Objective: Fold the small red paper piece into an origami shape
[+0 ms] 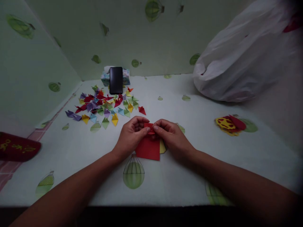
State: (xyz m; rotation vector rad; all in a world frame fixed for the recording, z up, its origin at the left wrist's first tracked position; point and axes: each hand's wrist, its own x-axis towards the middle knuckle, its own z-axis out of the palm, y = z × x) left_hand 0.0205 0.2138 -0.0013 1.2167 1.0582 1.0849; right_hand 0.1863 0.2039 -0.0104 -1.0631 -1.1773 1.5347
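Between my two hands is a small folded piece of red paper [148, 126]. My left hand [133, 130] pinches its left side, thumb on top and the other fingers curled. On its right side my right hand [169, 132] grips it between thumb and forefinger. Just below lies a flat red paper square [148, 149] on the table, with a yellow paper piece [162, 147] sticking out from under its right side. Folded paper pieces in many colours [105, 122] are heaped beyond my left hand. A single red folded piece [142, 110] lies at that heap's right edge.
Behind the heap, a black phone [115, 80] leans on a tissue box [105, 78]. A white plastic bag [227, 69] bulges at the back right. Red and yellow cut-outs [229, 124] lie at right. A red object with gold marks [20, 146] is at the left edge.
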